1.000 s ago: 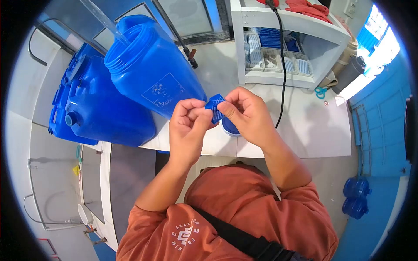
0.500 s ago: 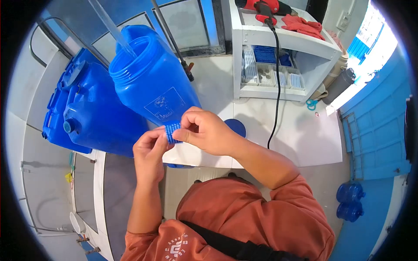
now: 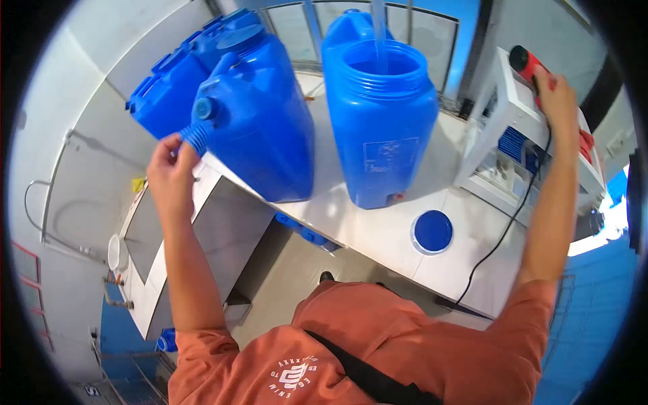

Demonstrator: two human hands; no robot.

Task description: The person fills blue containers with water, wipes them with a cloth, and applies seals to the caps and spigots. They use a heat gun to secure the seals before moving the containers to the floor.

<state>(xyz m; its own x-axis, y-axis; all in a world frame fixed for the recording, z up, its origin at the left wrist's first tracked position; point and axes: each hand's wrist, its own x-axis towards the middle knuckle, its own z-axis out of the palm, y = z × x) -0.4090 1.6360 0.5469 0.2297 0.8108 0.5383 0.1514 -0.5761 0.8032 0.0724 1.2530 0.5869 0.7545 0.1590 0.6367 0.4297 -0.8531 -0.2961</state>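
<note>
My left hand (image 3: 170, 172) holds a small ribbed blue sleeve (image 3: 196, 137) right below the capped spout (image 3: 204, 108) of a closed blue jerrycan (image 3: 260, 115) on the white counter (image 3: 378, 226). My right hand (image 3: 557, 88) is stretched out to the white shelf unit (image 3: 503, 115) at the right and grips a red power tool (image 3: 530, 64) lying on top of it. A black cord (image 3: 503, 233) runs from the tool down across the counter.
An open blue jerrycan (image 3: 381, 128) stands mid-counter with a clear tube (image 3: 379, 27) running into its mouth. A round blue lid (image 3: 433, 231) lies on the counter in front. More blue jerrycans (image 3: 169, 88) stand behind at left. Trays of small blue parts (image 3: 516, 145) fill the shelf.
My hands have parted: the left carried the blue sleeve left to the closed jerrycan's spout, and the right let go and reached up to the red tool. My view has swung left.
</note>
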